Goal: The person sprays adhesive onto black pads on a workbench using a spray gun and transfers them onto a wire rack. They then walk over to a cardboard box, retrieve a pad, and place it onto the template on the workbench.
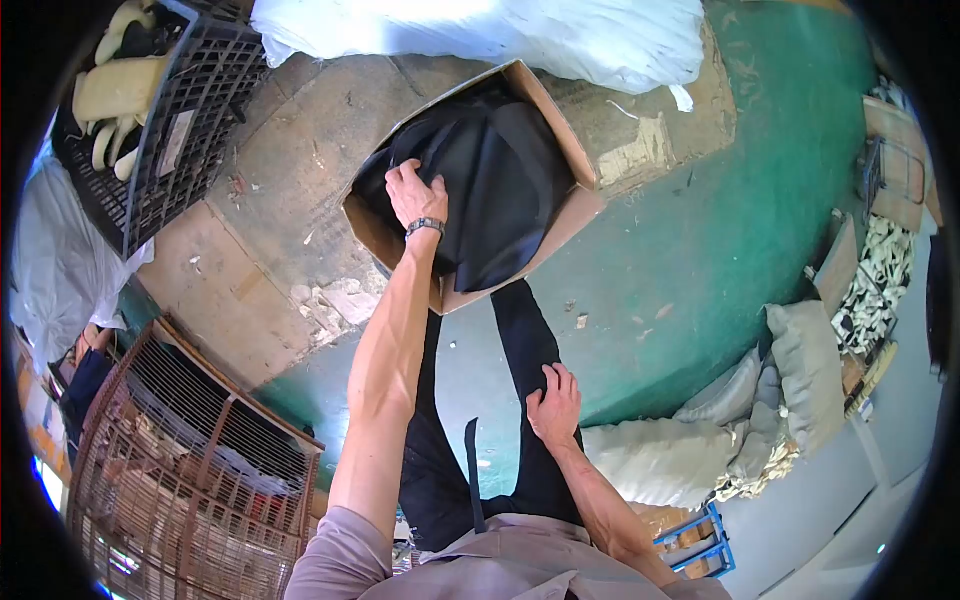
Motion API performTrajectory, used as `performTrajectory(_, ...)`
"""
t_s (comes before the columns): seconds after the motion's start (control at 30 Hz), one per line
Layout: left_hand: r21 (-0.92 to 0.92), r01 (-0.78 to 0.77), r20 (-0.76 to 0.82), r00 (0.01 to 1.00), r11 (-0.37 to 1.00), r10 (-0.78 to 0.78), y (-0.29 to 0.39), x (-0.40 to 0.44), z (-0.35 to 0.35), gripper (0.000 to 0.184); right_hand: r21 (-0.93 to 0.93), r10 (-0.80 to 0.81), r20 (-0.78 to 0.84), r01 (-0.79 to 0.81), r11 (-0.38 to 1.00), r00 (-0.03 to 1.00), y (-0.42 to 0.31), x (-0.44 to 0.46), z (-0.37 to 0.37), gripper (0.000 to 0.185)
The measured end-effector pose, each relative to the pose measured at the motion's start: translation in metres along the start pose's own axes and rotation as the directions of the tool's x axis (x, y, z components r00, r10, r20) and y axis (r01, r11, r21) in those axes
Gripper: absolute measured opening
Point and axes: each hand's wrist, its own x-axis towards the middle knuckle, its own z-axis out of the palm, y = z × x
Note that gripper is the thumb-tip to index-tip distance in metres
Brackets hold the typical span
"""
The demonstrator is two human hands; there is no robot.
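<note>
An opened cardboard box (572, 228) stands on the floor just ahead of my feet. Smooth black sheet material (495, 180), perhaps a bag or plastic liner, fills it, bunched up to the rim. My left hand (415, 195), with a dark band on the wrist, is at the box's left side, its bent fingers closed on a fold of the black material; the fingertips are partly hidden. Lower down, my right hand (556, 405) lies on my thigh in black trousers, fingers apart, holding nothing.
Flattened cardboard (270, 150) covers part of the green floor (690, 270). A black plastic crate (190, 130) with pale pieces stands upper left, a rusty wire cage (190, 450) lower left. A white bag (480, 30) lies beyond the box; grey sacks (665, 460) lie at right.
</note>
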Motion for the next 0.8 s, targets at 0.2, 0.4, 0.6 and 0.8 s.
performTrajectory(0.2, -0.016, -0.026, -0.065, 0.998, 1.000, 0.024, 0.005, 0.002, 0.006, 0.049, -0.024, -0.012, 0.001, 0.012, 1.000, 1.000, 0.004, 0.009, -0.004, 0.052)
performTrajectory(0.4, 0.102, -0.071, -0.030, 0.997, 0.992, 0.074, 0.014, 0.008, 0.013, 0.062, -0.038, -0.004, 0.007, 0.005, 0.999, 1.000, 0.005, 0.017, -0.006, 0.053)
performTrajectory(0.6, 0.079, -0.164, -0.014, 0.986, 0.983, 0.166, -0.001, 0.021, 0.022, 0.044, -0.042, 0.002, 0.024, -0.001, 0.999, 1.000, 0.008, 0.022, -0.009, 0.053)
performTrajectory(0.8, 0.018, -0.083, 0.232, 0.970, 0.996, 0.076, -0.006, 0.036, 0.013, 0.063, 0.081, -0.085, -0.027, 0.087, 0.993, 0.996, 0.004, 0.069, 0.007, 0.043)
